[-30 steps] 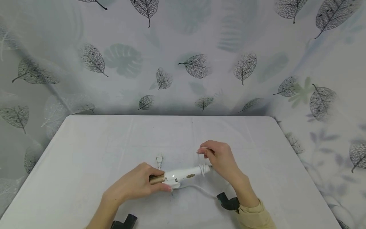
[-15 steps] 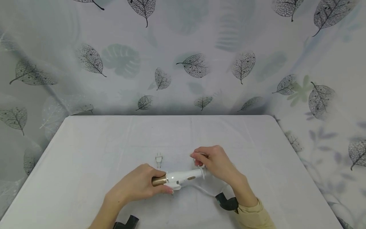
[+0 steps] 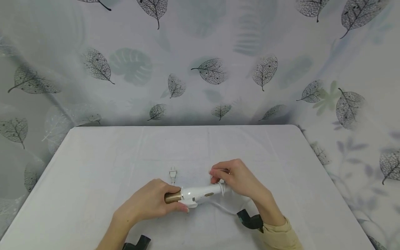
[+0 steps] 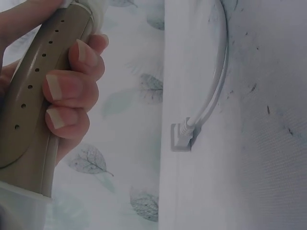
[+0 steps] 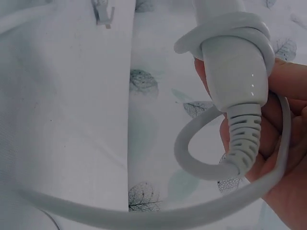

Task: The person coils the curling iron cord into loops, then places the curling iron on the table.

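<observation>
My left hand [image 3: 153, 198] grips a curling iron [image 3: 200, 191] by its gold barrel. In the left wrist view, the fingers curl round this barrel [image 4: 41, 81], which has a row of small holes. The white handle points right toward my right hand [image 3: 235, 177]. That hand pinches the white power cord between thumb and fingers, just above the handle's end. In the right wrist view, the cord [image 5: 158, 218] is wound around the handle near its tail, below which a ribbed sleeve [image 5: 243, 134] bends into a loop. The thumb's tip is partly hidden there behind the handle.
The cord's two-prong plug [image 3: 173, 175] lies on the white table [image 3: 125, 149], just beyond the barrel. A length of cord sags to the right beneath the handle. Black wrist-camera mounts [image 3: 250, 220] sit at both wrists. Leaf-patterned curtain [image 3: 200, 45] hangs behind the table.
My right hand has moved left and slightly nearer with the pinched cord, passing over the handle's end. My left hand keeps its grip on the curling iron, almost in place.
</observation>
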Available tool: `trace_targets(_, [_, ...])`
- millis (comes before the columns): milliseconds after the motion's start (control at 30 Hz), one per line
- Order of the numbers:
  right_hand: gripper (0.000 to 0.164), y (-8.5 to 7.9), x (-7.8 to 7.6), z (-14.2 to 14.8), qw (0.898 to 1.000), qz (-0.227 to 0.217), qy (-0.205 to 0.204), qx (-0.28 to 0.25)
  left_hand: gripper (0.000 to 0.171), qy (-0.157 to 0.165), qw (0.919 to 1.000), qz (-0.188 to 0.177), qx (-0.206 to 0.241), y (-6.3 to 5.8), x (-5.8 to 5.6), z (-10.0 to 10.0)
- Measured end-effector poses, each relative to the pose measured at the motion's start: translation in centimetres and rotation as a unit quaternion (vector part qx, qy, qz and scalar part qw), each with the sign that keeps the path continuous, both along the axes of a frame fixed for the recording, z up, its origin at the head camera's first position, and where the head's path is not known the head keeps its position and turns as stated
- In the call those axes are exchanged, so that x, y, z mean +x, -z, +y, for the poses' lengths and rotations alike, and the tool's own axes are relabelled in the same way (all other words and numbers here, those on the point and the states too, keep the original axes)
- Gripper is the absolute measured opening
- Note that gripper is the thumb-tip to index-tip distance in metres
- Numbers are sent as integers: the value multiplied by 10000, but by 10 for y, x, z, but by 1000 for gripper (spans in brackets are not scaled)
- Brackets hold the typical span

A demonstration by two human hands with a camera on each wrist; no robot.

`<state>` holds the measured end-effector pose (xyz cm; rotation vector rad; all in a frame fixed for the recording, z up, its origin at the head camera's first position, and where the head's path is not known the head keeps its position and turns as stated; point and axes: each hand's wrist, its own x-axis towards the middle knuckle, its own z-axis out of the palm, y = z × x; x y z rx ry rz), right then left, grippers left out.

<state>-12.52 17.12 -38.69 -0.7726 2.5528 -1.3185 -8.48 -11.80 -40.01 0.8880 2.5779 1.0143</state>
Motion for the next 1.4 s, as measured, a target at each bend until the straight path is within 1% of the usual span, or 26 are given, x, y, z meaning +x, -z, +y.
trace_targets(200, [14,-1,0,0,9996,-109,216,-127,31,13,10000,-13,94,0,0,0])
trace_targets(267, [14,-1,0,-1,9995,-164,219,-133,30,57,9999,51,71,0,1,0])
trace_targets(333, [12,-2,1,-2,9997,-85,204,-96,29,71,9999,70,45,0,1,1])
trace_targets(400, [9,0,2,-5,9995,254,185,-37,30,51,9999,99,-1,1,0,2])
trace_targets(467, [6,2,2,-8,9960,850,271,69,33,-36,10000,72,-25,3,0,3])
trace_targets(533, [4,4,1,-12,9873,1534,413,86,36,-165,9998,36,-46,4,-1,3])
trace_targets(567, [4,6,1,-13,9822,1806,505,72,38,-244,9997,54,-77,5,-1,3])
trace_targets(600, [4,6,1,-14,9785,1976,594,40,39,-327,9994,69,-110,5,-2,3])
trace_targets(633, [4,7,1,-15,9764,2047,685,-23,39,-402,9990,92,-148,5,-2,3])
trace_targets(700, [3,6,2,-16,9763,1991,821,-201,40,-570,9979,172,-266,5,-3,1])
trace_targets(800, [3,5,3,-17,9812,1640,959,-338,42,-769,9956,311,-442,4,-5,-2])
trace_targets(867, [4,4,4,-17,9833,1452,1032,-374,41,-923,9939,328,-507,4,-5,-4])
trace_targets(1067, [10,4,4,-17,9859,1015,1270,-408,40,-1356,9898,115,-419,2,-7,-11])
trace_targets(1233, [13,4,5,-18,9877,855,1196,-529,40,-1677,9852,42,-357,-2,-7,-14])
trace_targets(1300, [14,3,5,-18,9890,780,1118,-568,42,-1807,9830,8,-321,-5,-6,-15])
trace_targets(1400, [16,3,6,-18,9908,700,1004,-584,48,-1919,9810,-13,-284,-8,-6,-16])
